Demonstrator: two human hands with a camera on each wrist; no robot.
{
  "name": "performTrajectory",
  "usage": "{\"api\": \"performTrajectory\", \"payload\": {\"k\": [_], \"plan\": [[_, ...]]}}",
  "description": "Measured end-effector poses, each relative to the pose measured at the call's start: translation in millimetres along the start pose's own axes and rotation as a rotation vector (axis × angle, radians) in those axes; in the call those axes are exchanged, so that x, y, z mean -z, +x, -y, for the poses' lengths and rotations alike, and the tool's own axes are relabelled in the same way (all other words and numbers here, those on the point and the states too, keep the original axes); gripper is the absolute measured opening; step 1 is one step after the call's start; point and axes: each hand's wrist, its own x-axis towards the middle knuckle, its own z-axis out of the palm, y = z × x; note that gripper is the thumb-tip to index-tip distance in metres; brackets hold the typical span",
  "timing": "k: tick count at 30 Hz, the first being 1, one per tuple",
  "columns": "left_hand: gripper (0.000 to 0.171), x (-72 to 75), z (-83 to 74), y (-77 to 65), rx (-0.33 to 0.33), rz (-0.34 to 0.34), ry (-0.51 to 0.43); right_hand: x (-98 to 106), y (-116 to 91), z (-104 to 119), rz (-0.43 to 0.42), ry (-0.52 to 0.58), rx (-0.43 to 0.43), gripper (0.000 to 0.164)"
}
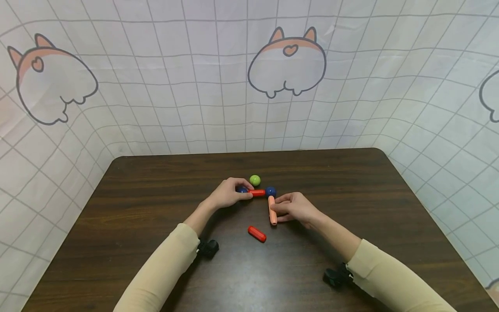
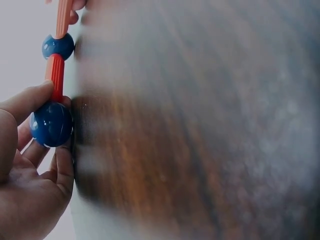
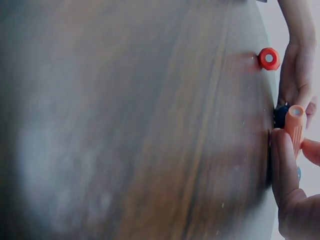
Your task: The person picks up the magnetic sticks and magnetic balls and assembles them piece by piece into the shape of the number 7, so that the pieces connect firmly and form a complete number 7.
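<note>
A red ribbed rod [image 1: 257,193] lies between two blue balls, the right one [image 1: 270,191] and the left one [image 2: 51,124]. My left hand [image 1: 227,193] pinches the rod's left end, thumb on its near side, with the left ball in front of the palm. From the right ball an orange ribbed rod [image 1: 272,213] points toward me, its upper end against that ball. My right hand [image 1: 298,208] holds this orange rod between thumb and fingers. In the right wrist view the orange rod's free end [image 3: 296,112] shows a pale round centre.
A loose red rod [image 1: 257,234] lies on the dark wooden table [image 1: 136,208], nearer me than the joined pieces. Just beyond them sits a green ball [image 1: 255,180]. A white gridded curtain [image 1: 202,86] hangs behind the table and along both sides.
</note>
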Motion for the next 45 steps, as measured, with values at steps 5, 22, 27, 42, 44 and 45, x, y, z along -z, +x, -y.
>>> {"api": "performTrajectory", "payload": {"k": [5,22,27,42,44,45], "plan": [[0.019,0.7,-1.0,-0.7,-0.001,-0.001,-0.005,-2,2,-1,0.016,0.034,-0.014,0.044],[0.018,0.7,-1.9,1.6,0.005,0.006,-0.004,-13,6,1,0.011,0.171,-0.048,0.041],[0.019,0.2,-2.1,1.8,0.006,0.005,-0.003,-15,8,0,-0.014,0.195,-0.065,0.039],[0.020,0.0,0.3,0.2,0.010,0.006,0.002,-23,11,0,-0.044,0.238,-0.080,0.040],[0.020,0.5,0.6,0.0,0.009,0.007,0.009,-23,11,0,-0.044,0.237,-0.081,0.040],[0.021,0.7,0.7,-0.1,0.008,0.008,0.011,-23,11,0,-0.044,0.237,-0.081,0.039]]}}
